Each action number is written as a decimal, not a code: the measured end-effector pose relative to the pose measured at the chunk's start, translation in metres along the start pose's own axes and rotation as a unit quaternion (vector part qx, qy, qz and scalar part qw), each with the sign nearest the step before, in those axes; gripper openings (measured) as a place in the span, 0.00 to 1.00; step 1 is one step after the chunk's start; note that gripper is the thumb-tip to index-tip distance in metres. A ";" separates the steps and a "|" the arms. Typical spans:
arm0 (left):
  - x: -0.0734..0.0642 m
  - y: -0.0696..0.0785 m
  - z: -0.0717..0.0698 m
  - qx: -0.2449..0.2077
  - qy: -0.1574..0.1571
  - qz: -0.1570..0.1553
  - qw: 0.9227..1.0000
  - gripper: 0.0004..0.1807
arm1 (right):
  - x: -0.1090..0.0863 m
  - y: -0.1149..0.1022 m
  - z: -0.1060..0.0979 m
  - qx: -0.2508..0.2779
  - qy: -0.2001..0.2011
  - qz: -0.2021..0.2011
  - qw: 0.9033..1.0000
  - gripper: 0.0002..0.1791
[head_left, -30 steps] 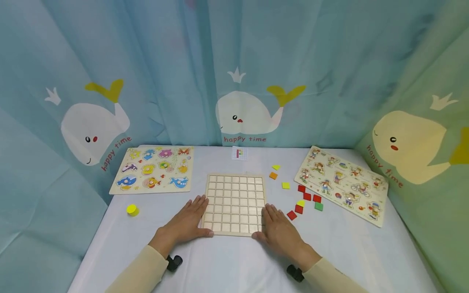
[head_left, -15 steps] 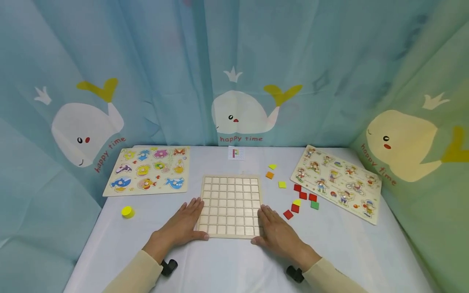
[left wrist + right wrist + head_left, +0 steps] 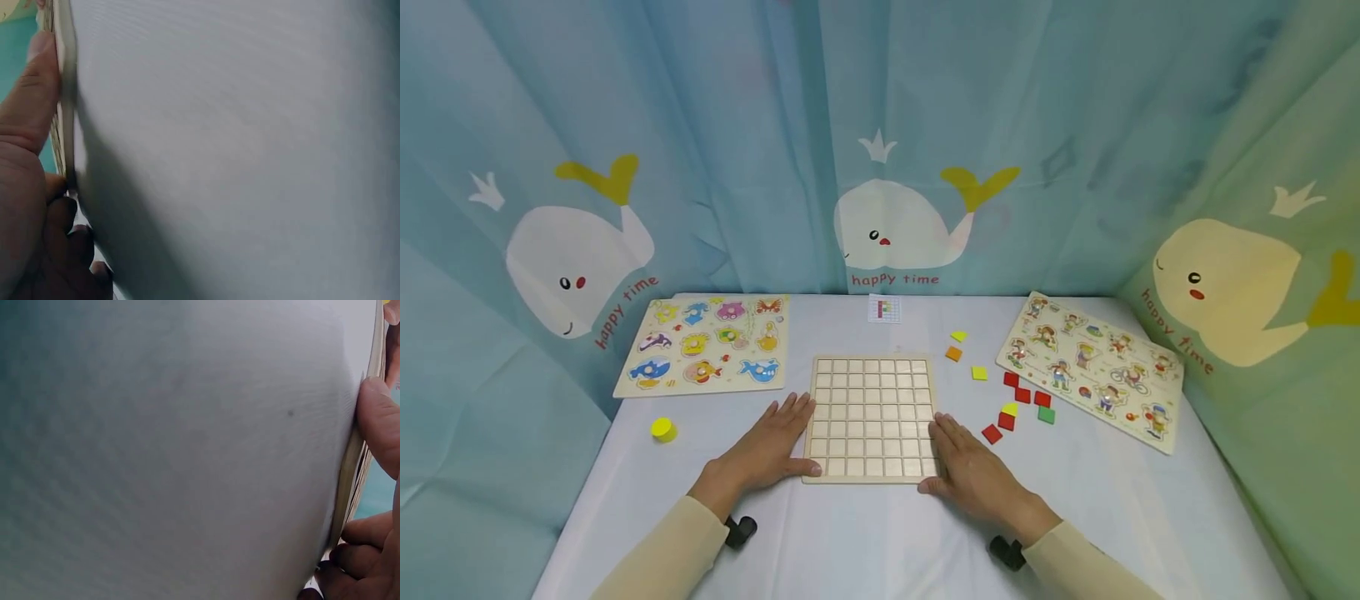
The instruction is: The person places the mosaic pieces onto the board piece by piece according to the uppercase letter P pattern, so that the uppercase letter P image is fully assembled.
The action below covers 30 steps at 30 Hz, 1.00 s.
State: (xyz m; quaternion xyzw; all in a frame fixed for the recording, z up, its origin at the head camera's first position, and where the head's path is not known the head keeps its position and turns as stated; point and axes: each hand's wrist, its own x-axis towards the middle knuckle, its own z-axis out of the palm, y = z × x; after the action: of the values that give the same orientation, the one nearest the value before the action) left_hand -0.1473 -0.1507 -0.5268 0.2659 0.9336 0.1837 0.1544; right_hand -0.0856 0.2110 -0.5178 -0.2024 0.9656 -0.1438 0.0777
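Observation:
A pale wooden grid board (image 3: 872, 421) of square cells lies flat near the middle of the white table in the head view. My left hand (image 3: 767, 443) rests along its left edge, fingers extended and thumb at the near left corner. Along the right edge lies my right hand (image 3: 973, 471), its fingers extended too, with the thumb by the near right corner. The left wrist view shows the left thumb (image 3: 34, 94) against the board's edge (image 3: 64, 94). In the right wrist view, the right thumb (image 3: 378, 419) touches the rim (image 3: 344, 494).
Right of the board lie loose red tiles (image 3: 1007, 422), yellow tiles (image 3: 980, 373), an orange tile (image 3: 953, 353) and a green tile (image 3: 1047, 414). Behind it is a small pattern card (image 3: 885, 309). Picture puzzles stand at left (image 3: 703, 346) and right (image 3: 1093, 371). A yellow cylinder (image 3: 663, 430) is at left.
The head view has shifted slightly. Against the loose tiles, the board sits a touch nearer to my body. My left thumb has drawn back slightly towards the left corner; both hands stay at the board's sides.

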 end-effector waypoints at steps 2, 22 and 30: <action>0.001 -0.001 -0.002 -0.018 -0.008 0.003 1.000 0.64 | 0.001 0.000 0.000 -0.003 0.002 0.000 1.000 0.54; 0.006 0.002 0.004 -0.094 -0.013 -0.033 0.995 0.72 | -0.001 0.030 -0.021 0.141 0.083 0.102 0.981 0.39; 0.006 0.000 0.004 -0.087 -0.014 -0.034 0.996 0.73 | -0.015 0.079 -0.028 0.168 0.214 0.235 0.933 0.29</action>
State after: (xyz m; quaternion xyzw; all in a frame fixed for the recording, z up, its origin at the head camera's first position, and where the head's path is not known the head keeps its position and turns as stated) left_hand -0.1507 -0.1465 -0.5318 0.2224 0.9204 0.2549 0.1962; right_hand -0.1064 0.2933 -0.5141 0.0818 0.9410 -0.3216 -0.0662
